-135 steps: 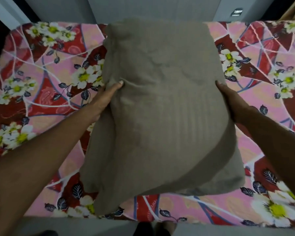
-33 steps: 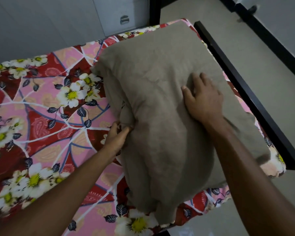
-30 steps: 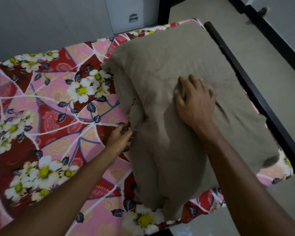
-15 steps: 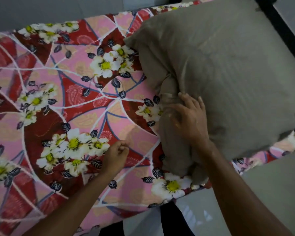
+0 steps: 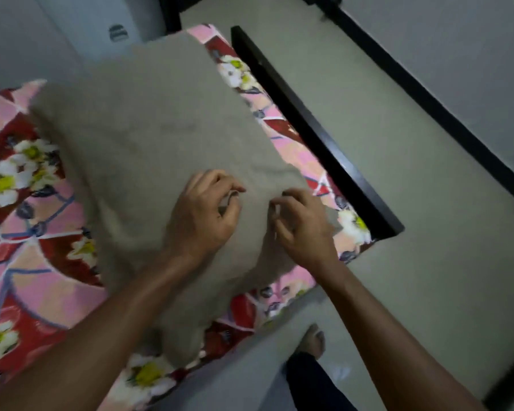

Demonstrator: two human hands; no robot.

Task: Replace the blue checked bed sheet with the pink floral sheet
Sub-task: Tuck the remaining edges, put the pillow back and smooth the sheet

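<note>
- The left hand lies on the near part of the grey-brown pillow. Its fingers are curled tight, and a small fold of the pillow's cloth is pinched between them and the thumb.
- The right hand sits just beside the left one, at the pillow's right-hand edge. Its fingers are bent over and nip the cloth there. Motion blur hides how much cloth they have.
- The two hands are close but do not touch, and a narrow strip of pillow shows between them.
- The pink floral sheet is spread over the mattress under the pillow. It shows wide on the left and as a thin band along the right and near edges.
- The pillow lies at the bed's corner. Its right edge runs just inside the sheet's border, and its near corner reaches almost to the bed's near edge.
- The black bed frame runs along the right side, just past the sheet.
- Bare grey floor opens out to the right of the frame.
- The person's foot stands on the floor by the near corner.
- A pale cabinet stands behind the bed.
</note>
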